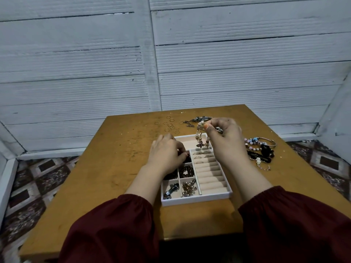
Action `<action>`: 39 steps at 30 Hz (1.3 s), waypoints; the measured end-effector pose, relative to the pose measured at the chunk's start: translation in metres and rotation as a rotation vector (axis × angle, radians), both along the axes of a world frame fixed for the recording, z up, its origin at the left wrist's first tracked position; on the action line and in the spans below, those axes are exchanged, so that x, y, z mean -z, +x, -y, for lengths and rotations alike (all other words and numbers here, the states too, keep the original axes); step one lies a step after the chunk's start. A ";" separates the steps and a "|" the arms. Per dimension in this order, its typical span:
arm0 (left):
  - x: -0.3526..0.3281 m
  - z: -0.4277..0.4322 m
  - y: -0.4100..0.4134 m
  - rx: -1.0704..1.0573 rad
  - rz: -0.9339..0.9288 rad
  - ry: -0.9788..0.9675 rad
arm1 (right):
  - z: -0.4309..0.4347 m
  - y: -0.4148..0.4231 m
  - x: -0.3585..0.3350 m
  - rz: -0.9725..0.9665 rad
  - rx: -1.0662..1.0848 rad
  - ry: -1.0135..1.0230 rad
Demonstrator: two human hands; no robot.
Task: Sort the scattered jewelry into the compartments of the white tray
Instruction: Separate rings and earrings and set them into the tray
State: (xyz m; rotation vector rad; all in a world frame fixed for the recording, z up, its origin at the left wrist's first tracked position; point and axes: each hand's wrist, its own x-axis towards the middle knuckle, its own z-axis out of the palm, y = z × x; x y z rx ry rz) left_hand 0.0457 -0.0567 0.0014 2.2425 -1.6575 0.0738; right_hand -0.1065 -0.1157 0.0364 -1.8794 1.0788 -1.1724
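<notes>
With the right hand (225,137) fingers (212,123) pinching a bracelet (201,138) over the tray (197,201) far compartment and the left hand (166,155) curled among dark beads (188,158), grip unclear, lowering it in seems next.

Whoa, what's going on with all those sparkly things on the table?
A person is sorting jewelry. Their right grip holds a pale beaded bracelet over the far compartment of the white tray. Their left grip rests in a left compartment by some dark beads. Gold rings and more bracelets lie loose on the table.
</notes>
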 end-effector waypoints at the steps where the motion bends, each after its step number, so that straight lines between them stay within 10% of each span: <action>1: -0.001 -0.001 0.000 -0.002 0.001 0.018 | 0.000 0.000 0.000 -0.002 -0.001 -0.002; 25: -0.006 0.000 0.013 -0.105 -0.293 -0.037 | -0.001 0.007 -0.004 0.020 -0.013 -0.015; 39: -0.005 -0.003 0.002 0.085 0.012 0.028 | 0.004 0.006 0.001 0.047 -0.006 -0.017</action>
